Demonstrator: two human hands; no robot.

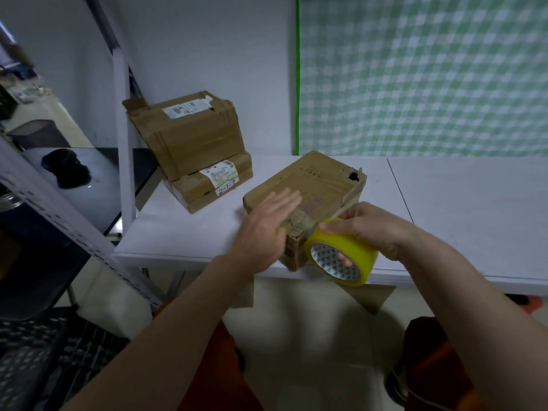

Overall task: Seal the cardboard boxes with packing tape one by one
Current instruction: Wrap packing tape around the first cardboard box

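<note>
The worn cardboard box (308,197) sits at the desk's (459,209) near edge, one corner overhanging. The left hand (267,229) lies flat and open on its top; the right hand (367,229) grips the yellow tape roll (341,256) against the near corner. Pulling tape hard could drag the box off; two stacked boxes (195,149) wait far left.

Cardboard box (308,188): brown, worn and creased, flaps closed, a torn hole near its far right corner; lies flat and askew at the near edge of the white surface (444,203), one corner over the edge. Tape roll (341,256): yellow, patterned core, on edge against the box's near corner. Two further boxes (195,149): brown, labelled, stacked at the surface's far left, the upper one tilted.
</note>
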